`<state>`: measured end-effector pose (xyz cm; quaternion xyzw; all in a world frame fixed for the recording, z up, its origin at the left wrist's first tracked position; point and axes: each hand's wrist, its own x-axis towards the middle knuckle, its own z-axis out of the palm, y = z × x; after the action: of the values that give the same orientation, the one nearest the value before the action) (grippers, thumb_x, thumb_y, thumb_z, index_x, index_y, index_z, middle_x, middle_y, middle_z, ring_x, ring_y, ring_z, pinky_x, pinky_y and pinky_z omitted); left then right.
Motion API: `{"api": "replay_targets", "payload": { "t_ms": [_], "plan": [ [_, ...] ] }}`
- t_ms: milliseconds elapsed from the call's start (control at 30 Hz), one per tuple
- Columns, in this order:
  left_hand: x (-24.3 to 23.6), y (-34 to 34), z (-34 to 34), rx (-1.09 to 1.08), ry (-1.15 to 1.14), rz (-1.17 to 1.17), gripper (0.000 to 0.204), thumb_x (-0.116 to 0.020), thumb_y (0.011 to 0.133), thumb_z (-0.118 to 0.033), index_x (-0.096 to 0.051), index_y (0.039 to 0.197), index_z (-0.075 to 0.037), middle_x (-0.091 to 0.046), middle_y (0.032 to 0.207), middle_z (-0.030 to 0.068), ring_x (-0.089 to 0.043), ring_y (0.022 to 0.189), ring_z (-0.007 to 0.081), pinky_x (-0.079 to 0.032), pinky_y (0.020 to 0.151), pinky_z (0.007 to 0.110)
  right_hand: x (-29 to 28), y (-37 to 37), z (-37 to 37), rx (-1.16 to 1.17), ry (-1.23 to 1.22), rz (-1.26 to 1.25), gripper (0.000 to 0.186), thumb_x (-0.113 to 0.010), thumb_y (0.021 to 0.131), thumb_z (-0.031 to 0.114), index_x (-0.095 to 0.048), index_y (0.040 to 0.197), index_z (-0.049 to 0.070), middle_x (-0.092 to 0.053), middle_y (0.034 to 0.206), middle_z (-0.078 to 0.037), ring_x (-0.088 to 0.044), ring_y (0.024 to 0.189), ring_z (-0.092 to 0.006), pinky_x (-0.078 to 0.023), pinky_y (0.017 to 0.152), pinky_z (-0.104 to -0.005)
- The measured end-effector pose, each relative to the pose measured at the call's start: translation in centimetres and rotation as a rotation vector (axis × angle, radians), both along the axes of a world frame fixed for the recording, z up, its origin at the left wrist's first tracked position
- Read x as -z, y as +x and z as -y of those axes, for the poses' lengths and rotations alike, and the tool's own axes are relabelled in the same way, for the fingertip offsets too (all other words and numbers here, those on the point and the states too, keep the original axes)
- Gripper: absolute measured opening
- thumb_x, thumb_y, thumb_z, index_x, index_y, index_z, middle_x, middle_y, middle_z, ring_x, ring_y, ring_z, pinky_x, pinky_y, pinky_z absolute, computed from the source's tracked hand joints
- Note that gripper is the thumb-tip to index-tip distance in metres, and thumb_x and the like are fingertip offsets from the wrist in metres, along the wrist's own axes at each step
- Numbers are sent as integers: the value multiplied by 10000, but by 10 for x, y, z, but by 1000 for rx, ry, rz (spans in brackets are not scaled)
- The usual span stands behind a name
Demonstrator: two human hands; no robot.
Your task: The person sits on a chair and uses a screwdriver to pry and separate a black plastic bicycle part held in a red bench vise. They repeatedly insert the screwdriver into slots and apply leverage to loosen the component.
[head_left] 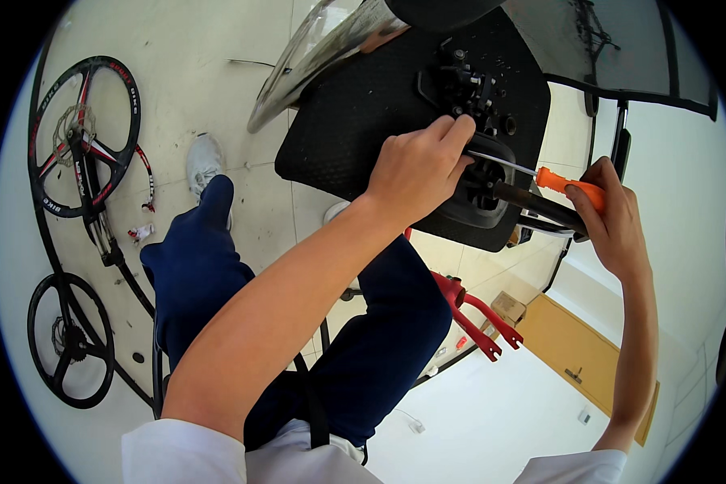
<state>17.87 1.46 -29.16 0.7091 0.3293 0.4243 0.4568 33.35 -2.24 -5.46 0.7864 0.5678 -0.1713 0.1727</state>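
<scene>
Orange plastic is showing between the curled fingers of your right hand [609, 211], which is wrapping tightly around the handle of a screwdriver [558, 180]; its thin metal shaft is running leftward from that fist toward your other hand. Your left hand [418, 168] is resting on a black rubbery mat [355, 113], with its fingers pressed together and bent over a small black mechanical part [469, 87] at the fingertips, just where the screwdriver's tip is reaching. Whether those fingers are actually pinching the part or only steadying it, you cannot tell from here. Just under your left palm, a dark round housing with a black tube [532, 206] is sticking out toward your right wrist. Below your forearms, your dark blue trouser legs [218, 274] are stretching out, and a red fork-like frame piece [476, 319] is lying on the pale floor beneath your right arm. Far off beyond your left elbow, two black bicycle wheels [81, 133] are lying flat.
</scene>
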Motion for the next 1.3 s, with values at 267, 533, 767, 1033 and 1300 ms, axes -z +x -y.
{"api": "replay_targets", "payload": {
  "t_ms": [267, 533, 767, 1033, 1300],
  "plan": [
    [0, -4, -3, 32, -31, -10, 312, -792, 812, -176, -653, 1088, -135, -613, 870, 37, -647, 636, 215, -533, 574, 310, -4, -23, -7, -249, -14, 171, 146, -586, 959, 127, -494, 953, 13, -591, 746, -183, -536, 578, -290, -437, 585, -390],
    [2, -7, -4, 83, -48, -31, 408, -826, 777, -207, -623, 1123, -131, -618, 910, 43, -654, 678, 225, -540, 607, 320, -12, -20, -15, -246, 85, -281, 234, -692, 784, 13, -521, 941, 33, -507, 931, -103, -536, 817, -218, -456, 741, -327],
    [1, -7, -5, 96, -82, -17, 491, -841, 757, -209, -566, 1150, -105, -635, 979, 55, -667, 729, 243, -553, 629, 330, -3, -7, -33, 234, 253, -165, 208, -613, 945, 219, -544, 986, 27, -587, 852, -82, -532, 794, -155, -420, 689, -314],
    [3, -8, -6, 101, -102, -31, 444, -833, 767, -209, -579, 1116, -103, -621, 965, 47, -668, 716, 254, -554, 614, 336, -5, -23, -30, -135, 225, -298, 226, -722, 762, 9, -546, 895, 54, -547, 904, -92, -526, 852, -204, -436, 794, -341],
    [2, -8, -4, 83, -91, -32, 359, -821, 784, -215, -612, 1049, -92, -603, 937, 49, -657, 679, 255, -552, 596, 341, 8, -4, -40, 219, 321, -401, 327, -411, 1050, 326, -554, 920, 62, -527, 885, -64, -500, 757, -134, -441, 704, -275]
  ]
}}
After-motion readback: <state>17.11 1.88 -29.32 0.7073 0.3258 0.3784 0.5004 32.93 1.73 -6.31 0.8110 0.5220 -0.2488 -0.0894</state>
